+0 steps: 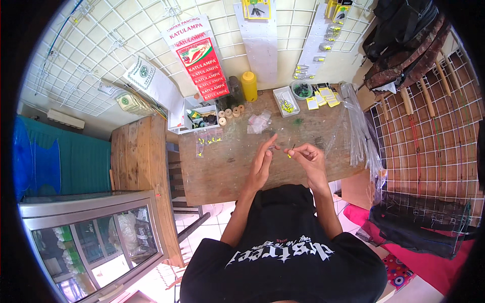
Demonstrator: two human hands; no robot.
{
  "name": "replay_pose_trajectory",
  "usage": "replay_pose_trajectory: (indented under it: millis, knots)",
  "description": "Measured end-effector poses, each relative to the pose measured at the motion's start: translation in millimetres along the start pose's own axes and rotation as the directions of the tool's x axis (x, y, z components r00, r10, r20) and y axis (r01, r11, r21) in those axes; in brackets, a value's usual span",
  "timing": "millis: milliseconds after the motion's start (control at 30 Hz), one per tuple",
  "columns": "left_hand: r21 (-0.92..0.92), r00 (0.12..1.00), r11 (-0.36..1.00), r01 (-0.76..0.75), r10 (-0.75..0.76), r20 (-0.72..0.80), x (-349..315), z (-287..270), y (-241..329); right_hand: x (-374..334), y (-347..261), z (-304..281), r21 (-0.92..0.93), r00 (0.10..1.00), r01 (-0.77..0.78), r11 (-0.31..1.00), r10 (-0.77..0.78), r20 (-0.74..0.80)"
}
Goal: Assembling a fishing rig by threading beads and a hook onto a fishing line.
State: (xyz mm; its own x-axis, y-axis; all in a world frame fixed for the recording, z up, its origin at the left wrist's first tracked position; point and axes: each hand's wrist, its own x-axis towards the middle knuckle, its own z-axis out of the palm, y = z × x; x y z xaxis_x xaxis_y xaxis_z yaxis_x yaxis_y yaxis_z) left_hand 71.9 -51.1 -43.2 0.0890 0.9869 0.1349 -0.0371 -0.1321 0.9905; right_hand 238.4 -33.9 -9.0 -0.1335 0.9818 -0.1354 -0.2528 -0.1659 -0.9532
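Observation:
Over the near part of the wooden table [227, 174], my right hand [312, 160] pinches a small yellow-green fishing lure piece [289, 156] with a thin dark stem between thumb and fingertips. Facing it, a little to the left, my left hand [261, 164] has its index finger stretched out and its thumb apart. Whether anything thin lies at its fingertips is too small to tell. Beyond the hands are small clear plastic bags [258, 123] and a white box [284, 94] with several similar yellow pieces [287, 106].
Bagged yellow pieces [209, 139] lie at the table's left, near wooden spools [229, 113] and a white tray [188, 129]. A yellow bottle [249, 87], a round tub [302, 90] and yellow cards [323, 96] line the back. Long plastic sleeves [359, 126] hang over the right edge.

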Motion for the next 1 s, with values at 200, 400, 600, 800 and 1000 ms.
replay_pose_trajectory:
  millis: [200, 400, 600, 800, 1000]
  knots:
    - [0.122, 0.987, 0.980, -0.160, 0.158, 0.027, 4, 3, -1, -4, -2, 9, 0.034, 0.997, 0.050, 0.998, -0.052, 0.064]
    - [0.114, 0.980, 0.976, -0.187, 0.176, 0.097, 3, -1, 5, -4, -32, 9, -0.492, 0.896, 0.434, 0.755, -0.306, 0.320]
    - [0.127, 0.974, 0.974, -0.186, 0.166, 0.152, 6, 0, 11, -4, -44, 9, -0.674, 0.834, 0.551, 0.492, -0.290, 0.470]
    - [0.126, 0.967, 0.985, -0.116, 0.084, 0.239, 5, -3, 10, 0, -34, 8, -0.652, 0.829, 0.543, 0.529, -0.215, 0.516]
    - [-0.035, 0.954, 0.997, 0.069, -0.056, 0.293, 2, -6, 9, 4, -25, 5, -0.657, 0.861, 0.484, 0.578, -0.179, 0.477]
